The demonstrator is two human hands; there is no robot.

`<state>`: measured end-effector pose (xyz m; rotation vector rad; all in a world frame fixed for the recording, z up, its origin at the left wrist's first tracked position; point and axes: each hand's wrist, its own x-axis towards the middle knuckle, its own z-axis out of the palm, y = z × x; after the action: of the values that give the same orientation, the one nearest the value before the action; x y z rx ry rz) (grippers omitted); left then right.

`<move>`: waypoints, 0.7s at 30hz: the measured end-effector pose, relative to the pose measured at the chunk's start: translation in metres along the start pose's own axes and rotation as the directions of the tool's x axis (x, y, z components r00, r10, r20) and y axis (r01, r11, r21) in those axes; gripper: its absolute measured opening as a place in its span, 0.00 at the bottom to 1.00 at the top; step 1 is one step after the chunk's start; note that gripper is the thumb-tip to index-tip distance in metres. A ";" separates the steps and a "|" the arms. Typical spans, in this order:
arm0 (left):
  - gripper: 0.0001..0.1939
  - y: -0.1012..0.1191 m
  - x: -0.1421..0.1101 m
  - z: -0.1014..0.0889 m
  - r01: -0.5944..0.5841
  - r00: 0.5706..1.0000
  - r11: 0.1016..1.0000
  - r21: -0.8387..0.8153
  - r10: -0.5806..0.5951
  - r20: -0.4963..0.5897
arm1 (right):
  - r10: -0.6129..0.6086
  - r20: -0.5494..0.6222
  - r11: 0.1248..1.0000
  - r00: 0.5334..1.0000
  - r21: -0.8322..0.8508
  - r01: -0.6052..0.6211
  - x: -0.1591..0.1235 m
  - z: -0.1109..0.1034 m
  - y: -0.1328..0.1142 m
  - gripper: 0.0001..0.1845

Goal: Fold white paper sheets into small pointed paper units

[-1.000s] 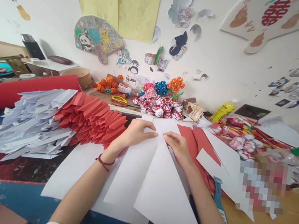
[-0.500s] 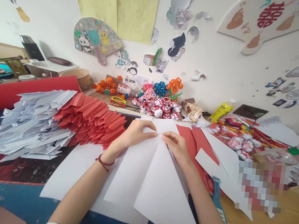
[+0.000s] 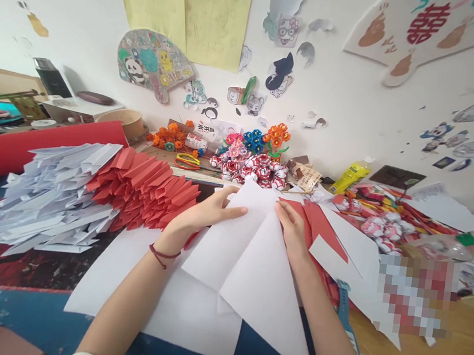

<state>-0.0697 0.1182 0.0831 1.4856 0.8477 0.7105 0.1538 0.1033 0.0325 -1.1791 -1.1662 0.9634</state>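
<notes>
"Where is the creased white sheet (image 3: 267, 285)?"

"It is held between the two hands, partly over a flat white sheet (image 3: 202, 323). Near its top, it is pinched by the right hand (image 3: 293, 230); the left hand's (image 3: 211, 212) thumb is laid across its face, though whether it is gripped there cannot be told."

"How is the crease best handled?"

"Edges should probably be matched before it is pressed, clear of the red folded pieces (image 3: 144, 189)."
</notes>
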 end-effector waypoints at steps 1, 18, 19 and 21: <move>0.31 0.001 -0.002 -0.001 0.022 0.999 1.000 -0.015 -0.021 0.047 | 0.004 0.003 1.000 1.000 0.014 -0.004 0.000 -0.001 0.000 0.18; 0.24 -0.003 -0.003 -0.002 0.132 0.991 0.952 -0.276 -0.122 0.056 | -0.230 -0.095 0.946 0.969 -0.254 0.200 0.005 -0.003 -0.002 0.28; 0.24 -0.002 -0.002 -0.002 0.121 0.993 0.949 -0.291 -0.114 0.041 | -0.278 -0.070 0.919 0.958 -0.309 0.244 0.003 -0.005 -0.009 0.31; 0.24 -0.002 -0.001 -0.003 0.100 0.995 0.944 -0.314 -0.104 0.005 | -0.360 0.048 0.840 0.932 -0.418 0.346 -0.011 -0.011 -0.026 0.37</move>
<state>-0.0729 0.1186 0.0818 1.1455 0.7738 0.7391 0.1616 0.0868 0.0567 -1.2458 -1.5517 0.4150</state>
